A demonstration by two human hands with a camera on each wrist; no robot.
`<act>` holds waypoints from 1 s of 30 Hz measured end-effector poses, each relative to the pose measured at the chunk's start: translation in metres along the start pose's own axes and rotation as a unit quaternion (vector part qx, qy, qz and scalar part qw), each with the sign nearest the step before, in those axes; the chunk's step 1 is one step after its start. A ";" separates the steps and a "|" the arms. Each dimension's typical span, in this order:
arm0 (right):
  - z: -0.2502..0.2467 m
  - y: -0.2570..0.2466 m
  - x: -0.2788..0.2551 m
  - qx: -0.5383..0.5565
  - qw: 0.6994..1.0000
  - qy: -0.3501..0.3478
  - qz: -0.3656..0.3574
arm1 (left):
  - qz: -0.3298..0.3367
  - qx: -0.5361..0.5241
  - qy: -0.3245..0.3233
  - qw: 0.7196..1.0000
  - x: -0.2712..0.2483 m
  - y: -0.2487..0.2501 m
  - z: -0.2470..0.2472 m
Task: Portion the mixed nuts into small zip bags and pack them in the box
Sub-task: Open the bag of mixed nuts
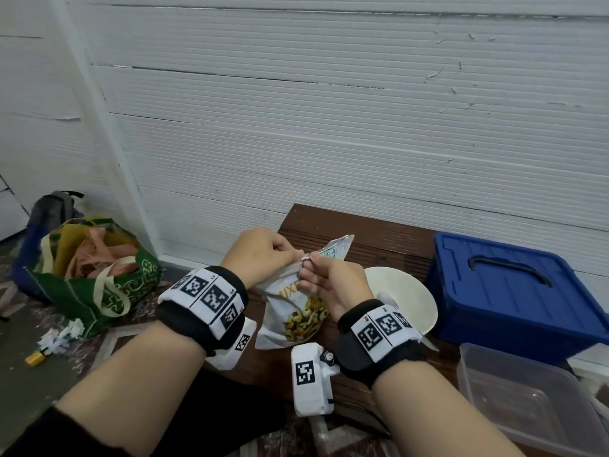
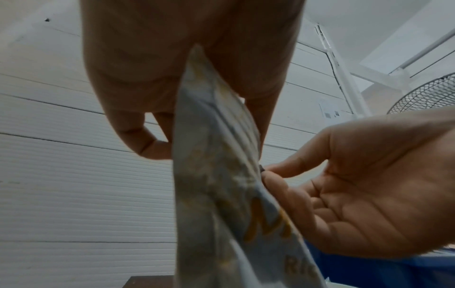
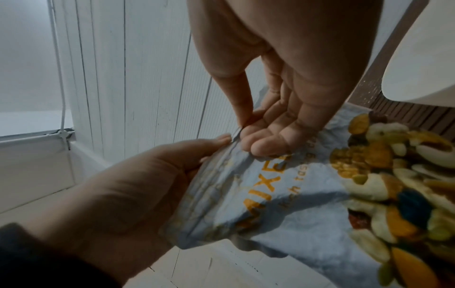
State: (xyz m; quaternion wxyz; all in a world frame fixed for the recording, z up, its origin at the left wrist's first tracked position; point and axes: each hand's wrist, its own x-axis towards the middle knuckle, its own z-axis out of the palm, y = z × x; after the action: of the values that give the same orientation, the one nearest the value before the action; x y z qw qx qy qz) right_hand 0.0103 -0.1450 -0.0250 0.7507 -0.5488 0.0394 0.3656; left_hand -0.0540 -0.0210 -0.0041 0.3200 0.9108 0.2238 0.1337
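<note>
Brown table (image 1: 379, 232): mixed-nut pouch (image 1: 296, 311) pinched between both hands, blue box (image 1: 514, 291) lidded.

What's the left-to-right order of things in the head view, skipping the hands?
Backpack → green bag → nut bag → bowl → blue box. The clear tub is left out: it sits nearer, overlapping the box's span.

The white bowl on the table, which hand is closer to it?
Right. The right hand pinches the nut bag top just beside the white bowl; the left hand grips the bag's far side, farther away.
</note>
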 end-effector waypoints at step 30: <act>-0.006 -0.036 0.033 -0.258 0.949 0.070 -0.168 | -0.011 -0.168 -0.101 0.981 0.042 -0.002 -0.005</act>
State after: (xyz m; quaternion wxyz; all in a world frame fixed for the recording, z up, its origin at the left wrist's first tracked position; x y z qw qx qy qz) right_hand 0.0581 -0.1380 -0.0136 0.6294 -0.7466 -0.0966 0.1928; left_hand -0.0205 0.0035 0.0028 0.4910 0.8504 0.1743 0.0730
